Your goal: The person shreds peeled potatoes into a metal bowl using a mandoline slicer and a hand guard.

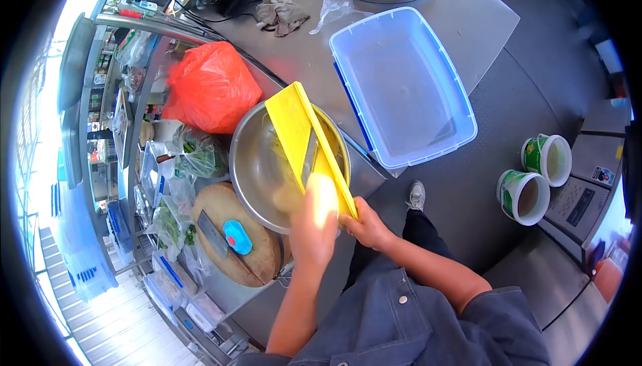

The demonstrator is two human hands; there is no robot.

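Note:
A yellow slicer (289, 132) lies slanted across a steel bowl (249, 165), with its blade opening near the middle. My right hand (369, 225) is closed round the slicer's lower end. Over the slicer's lower half, my left hand (314, 229) is closed and blurred by motion. A bright, pale shape shows at its fingers, too washed out to name. Yellowish pieces lie in the bowl, partly hidden under the slicer.
Left of the bowl are a red plastic bag (214, 88) and bagged greens (197, 152). A knife (214, 235) and blue item (237, 237) lie on a round board (257, 266). A clear tub (404, 92) stands right; two buckets (525, 197) are on the floor.

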